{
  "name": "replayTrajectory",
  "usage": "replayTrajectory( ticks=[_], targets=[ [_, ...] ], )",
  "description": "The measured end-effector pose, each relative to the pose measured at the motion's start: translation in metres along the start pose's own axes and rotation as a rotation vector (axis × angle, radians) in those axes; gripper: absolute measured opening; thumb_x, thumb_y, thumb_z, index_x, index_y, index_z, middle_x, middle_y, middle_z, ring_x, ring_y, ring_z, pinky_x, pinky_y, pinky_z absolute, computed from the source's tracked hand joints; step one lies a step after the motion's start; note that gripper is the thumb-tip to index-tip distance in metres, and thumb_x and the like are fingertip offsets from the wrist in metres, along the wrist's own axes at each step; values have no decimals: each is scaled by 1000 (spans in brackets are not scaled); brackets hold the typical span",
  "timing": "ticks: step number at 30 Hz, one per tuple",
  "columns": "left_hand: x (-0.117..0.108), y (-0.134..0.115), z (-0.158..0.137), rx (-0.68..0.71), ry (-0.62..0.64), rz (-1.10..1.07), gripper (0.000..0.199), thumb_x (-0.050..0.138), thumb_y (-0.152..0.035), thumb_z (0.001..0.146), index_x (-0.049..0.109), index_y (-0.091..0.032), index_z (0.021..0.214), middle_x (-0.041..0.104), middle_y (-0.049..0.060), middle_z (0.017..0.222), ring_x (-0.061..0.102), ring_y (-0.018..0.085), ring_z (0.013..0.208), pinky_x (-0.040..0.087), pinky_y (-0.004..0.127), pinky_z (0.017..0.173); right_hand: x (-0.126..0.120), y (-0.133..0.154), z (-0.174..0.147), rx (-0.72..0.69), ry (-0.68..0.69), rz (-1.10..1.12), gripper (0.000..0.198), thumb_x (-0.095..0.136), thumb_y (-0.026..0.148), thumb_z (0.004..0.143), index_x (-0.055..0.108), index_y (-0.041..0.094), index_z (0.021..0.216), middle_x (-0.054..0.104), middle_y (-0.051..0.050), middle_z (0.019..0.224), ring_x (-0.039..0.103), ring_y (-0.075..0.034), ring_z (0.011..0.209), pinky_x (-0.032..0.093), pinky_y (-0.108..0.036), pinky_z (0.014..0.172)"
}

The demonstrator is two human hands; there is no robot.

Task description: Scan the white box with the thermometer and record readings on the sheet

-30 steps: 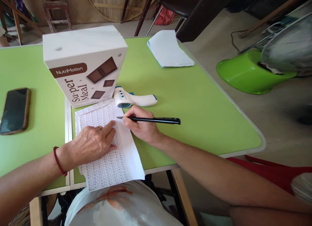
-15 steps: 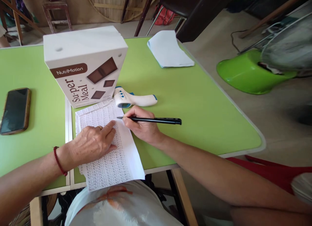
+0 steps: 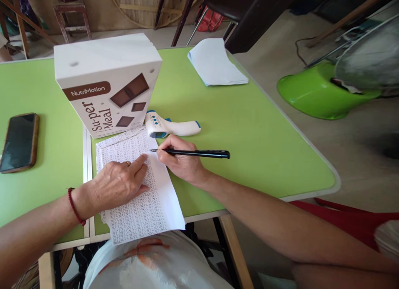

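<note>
Clockwise about the handwritten sheet [image 3: 140, 218], which overhangs the near edge of the green desk [image 3: 264, 156]: at 10 o'clock, a smartphone [image 3: 19, 142]; at 11, the upright NutriMotion Su-per Meal carton [image 3: 109, 85]; at 1, an infrared thermometer [image 3: 174, 128], its handle toward 3 o'clock, with folded white paper [image 3: 218, 62] farther out; at 2, the right hand [image 3: 182, 161], closed in a writing grip on a slim black pen [image 3: 202, 154] pointing to 9 o'clock; whether its tip touches the sheet cannot be told. The left hand [image 3: 116, 183] rests palm down on the sheet, fingers loosely bent, grasping nothing.
</note>
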State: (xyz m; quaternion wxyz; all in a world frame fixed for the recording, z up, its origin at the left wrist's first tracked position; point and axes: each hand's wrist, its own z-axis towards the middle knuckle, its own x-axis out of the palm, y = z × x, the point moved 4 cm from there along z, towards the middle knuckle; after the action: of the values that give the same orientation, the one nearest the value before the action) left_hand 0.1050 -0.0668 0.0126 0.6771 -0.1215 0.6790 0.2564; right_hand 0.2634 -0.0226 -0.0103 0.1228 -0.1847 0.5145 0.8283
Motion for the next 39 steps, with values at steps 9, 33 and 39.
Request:
replayTrajectory(
  ticks=[9, 33, 39],
  targets=[
    [0, 0, 0, 1, -9, -12, 37, 58, -41, 90, 60, -8, 107, 54, 18, 129, 60, 18, 54, 49, 33, 41, -2, -2, -1, 18, -35, -22, 14, 53, 17, 72, 45, 22, 61, 46, 6, 50, 36, -7, 43, 32, -22, 42],
    [-9, 12, -1, -26, -248, -228, 22, 40, -27, 98, 53, -12, 90, 63, 10, 96, 57, 13, 57, 44, 27, 43, -24, 14, 2, -244, -121, -275, 12, 56, 12, 74, 58, 24, 77, 56, 1, 66, 51, -12, 56, 42, -28, 51],
    [-37, 74, -32, -569, -1047, -349, 15, 46, -34, 94, 41, -21, 89, 44, 2, 85, 49, 15, 76, 46, 34, 63, -26, 11, 1, -424, -54, -544, 15, 60, 10, 71, 65, 24, 74, 60, 0, 67, 53, -16, 62, 38, -32, 58]
  ],
)
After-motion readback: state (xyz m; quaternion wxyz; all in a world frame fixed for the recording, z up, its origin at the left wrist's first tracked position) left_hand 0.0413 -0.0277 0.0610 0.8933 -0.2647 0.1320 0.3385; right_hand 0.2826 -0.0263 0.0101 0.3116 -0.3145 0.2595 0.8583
